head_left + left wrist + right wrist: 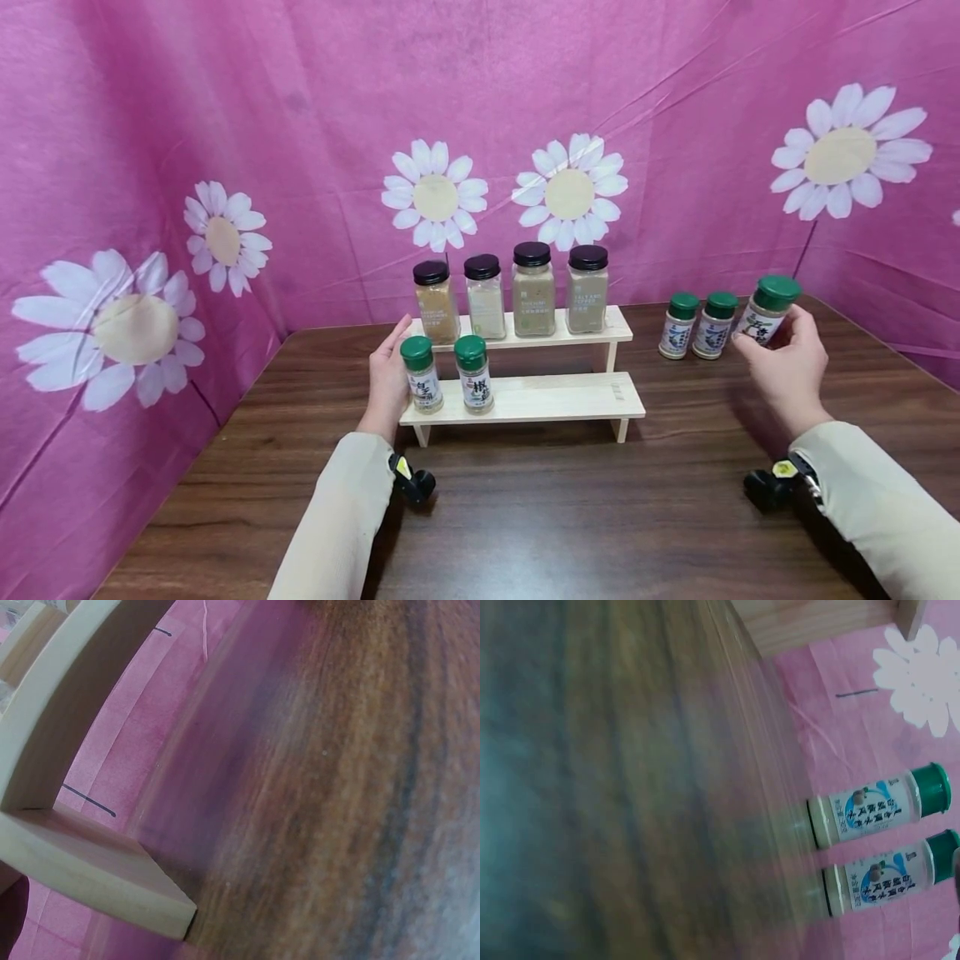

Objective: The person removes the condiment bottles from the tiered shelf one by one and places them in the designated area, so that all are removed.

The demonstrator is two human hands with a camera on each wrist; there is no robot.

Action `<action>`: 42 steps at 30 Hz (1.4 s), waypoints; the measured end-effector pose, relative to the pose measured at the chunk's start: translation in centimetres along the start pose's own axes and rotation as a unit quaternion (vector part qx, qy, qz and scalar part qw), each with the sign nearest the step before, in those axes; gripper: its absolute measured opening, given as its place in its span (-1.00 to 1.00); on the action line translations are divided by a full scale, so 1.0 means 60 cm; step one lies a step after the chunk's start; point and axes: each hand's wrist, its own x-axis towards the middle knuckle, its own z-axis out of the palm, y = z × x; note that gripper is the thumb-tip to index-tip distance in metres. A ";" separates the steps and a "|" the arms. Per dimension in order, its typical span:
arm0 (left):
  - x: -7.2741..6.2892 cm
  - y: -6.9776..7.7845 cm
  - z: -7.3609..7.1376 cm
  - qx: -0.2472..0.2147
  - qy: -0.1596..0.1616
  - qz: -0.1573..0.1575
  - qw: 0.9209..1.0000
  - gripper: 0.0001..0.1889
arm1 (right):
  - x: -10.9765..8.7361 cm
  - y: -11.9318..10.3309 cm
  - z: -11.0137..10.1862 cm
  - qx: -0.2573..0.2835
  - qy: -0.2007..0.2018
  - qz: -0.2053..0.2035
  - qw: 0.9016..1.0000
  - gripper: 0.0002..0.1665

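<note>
A two-tier wooden rack (525,400) stands mid-table. My left hand (385,382) is at its left end, fingers extended upward along the side; the thumb is hidden. On the lower tier, near that hand, stand two green-lidded spice jars, the left one (423,385) and the right one (476,385). My right hand (791,367) grips another green-lidded spice jar (763,321), slightly tilted, at the table's right. Left of it, two similar smaller jars stand side by side, one (677,333) and another (713,333); both also show in the right wrist view.
Several black-lidded seasoning jars line the upper tier, including an orange-brown one (437,310) at the left and a taller one (533,296). The brown wooden table (540,517) extends around the rack. A pink flowered cloth (322,167) hangs behind it.
</note>
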 end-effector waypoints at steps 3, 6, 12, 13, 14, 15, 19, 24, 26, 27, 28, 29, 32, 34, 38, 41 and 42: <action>0.000 0.002 0.000 -0.003 -0.002 0.002 1.000 -0.61 | 0.010 0.007 0.002 -0.031 -0.018 0.023 0.999 -0.32; 0.000 0.002 0.000 -0.006 -0.004 0.002 1.000 -0.61 | 0.018 0.013 0.004 -0.058 -0.041 0.050 0.996 -0.25; -0.002 0.004 -0.001 0.001 -0.001 -0.003 1.000 -0.61 | 0.032 0.023 0.006 -0.087 -0.059 0.100 0.989 -0.19; -0.002 0.004 -0.001 0.004 0.000 -0.003 1.000 -0.61 | 0.035 0.026 0.006 -0.087 -0.059 0.109 0.989 -0.19; -0.003 0.004 -0.001 0.006 0.000 -0.002 1.000 -0.61 | 0.039 0.030 0.007 -0.084 -0.059 0.120 0.988 -0.21; -0.004 0.005 -0.001 0.007 -0.001 -0.001 1.000 -0.61 | 0.043 0.034 0.007 -0.080 -0.060 0.130 0.986 -0.22; -0.006 0.007 -0.001 0.014 0.002 -0.004 1.000 -0.61 | 0.059 0.052 0.007 -0.077 -0.072 0.149 0.983 -0.23; -0.005 0.006 0.000 0.006 0.001 -0.002 1.000 -0.61 | 0.074 0.073 0.003 -0.088 -0.099 0.122 0.984 -0.13; -0.004 0.004 0.000 0.000 -0.001 -0.003 1.000 -0.61 | 0.077 0.079 0.002 -0.090 -0.107 0.107 0.984 -0.11; -0.004 0.004 0.001 -0.001 -0.002 -0.003 1.000 -0.61 | 0.078 0.082 0.001 -0.090 -0.112 0.099 0.985 -0.10; -0.003 0.003 0.001 -0.001 -0.002 -0.004 1.000 -0.61 | 0.079 0.084 0.001 -0.089 -0.117 0.091 0.985 -0.10; -0.002 0.002 0.001 -0.002 -0.002 -0.006 1.000 -0.61 | 0.080 0.086 0.001 -0.089 -0.123 0.083 0.985 -0.09; -0.002 0.002 0.001 -0.001 -0.003 -0.006 1.000 -0.60 | 0.083 0.092 0.002 -0.086 -0.140 0.061 0.985 -0.07; -0.001 0.001 0.001 0.001 -0.002 -0.004 1.000 -0.60 | 0.084 0.097 0.003 -0.082 -0.150 0.051 0.984 -0.06; 0.001 0.000 0.000 -0.002 -0.002 -0.005 1.000 -0.61 | 0.088 0.109 0.009 -0.063 -0.158 0.039 0.985 -0.09; 0.001 -0.001 0.000 -0.006 -0.003 -0.004 1.000 -0.61 | 0.090 0.115 0.011 -0.057 -0.164 0.034 0.984 -0.10; 0.001 -0.001 0.001 -0.007 -0.003 -0.003 1.000 -0.61 | 0.090 0.116 0.012 -0.060 -0.166 0.032 0.984 -0.09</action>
